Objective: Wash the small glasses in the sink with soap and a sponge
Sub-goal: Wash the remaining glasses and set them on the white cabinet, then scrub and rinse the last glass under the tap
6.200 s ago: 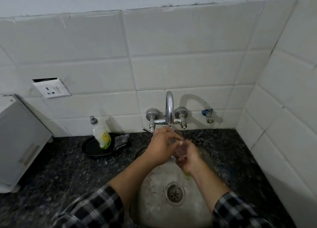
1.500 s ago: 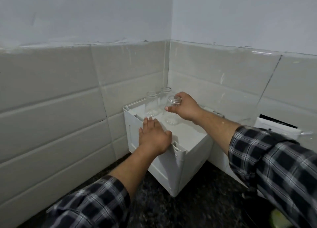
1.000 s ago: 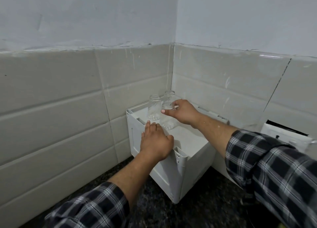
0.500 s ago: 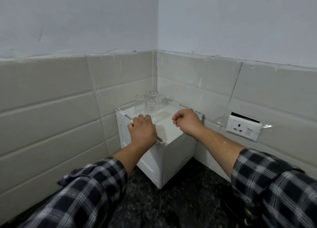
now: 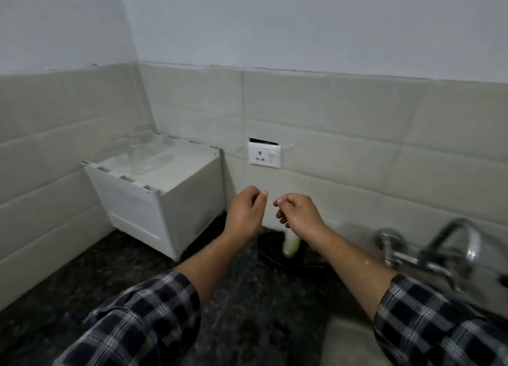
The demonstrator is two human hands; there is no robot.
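The small glasses (image 5: pixel 145 156) are sitting on top of the white box (image 5: pixel 165 209) in the tiled corner at the left, well apart from the sink (image 5: pixel 349 343). They are showing only as clear, pale streaks against the box's top. Motion blur is smearing them together, so there seem to be 3, though the count is hard to confirm here. They are standing toward the back of the top, near the wall.

Both hands are hanging in the air over the dark speckled counter (image 5: pixel 247 310), to the right of the box. The left hand (image 5: pixel 246 214) is loosely curled and grasping nothing. The right hand (image 5: pixel 298 214) is just beside it, fingers also slackly bent and empty, with wet drops glinting on the forearm. Below the right hand, the lower part of the soap bottle (image 5: pixel 290 247) is peeking out, standing on a dark pan (image 5: pixel 270 251). A wall socket (image 5: pixel 264 155) is sitting above the hands, and the chrome tap (image 5: pixel 453 244) is blurring at the right edge.

Compared with 0.5 s ago, the left hand is no longer resting on the box's front edge and the right hand is no longer over its top. Both are now clear of the box. The view is swinging right, bringing the tap and sink rim into sight.
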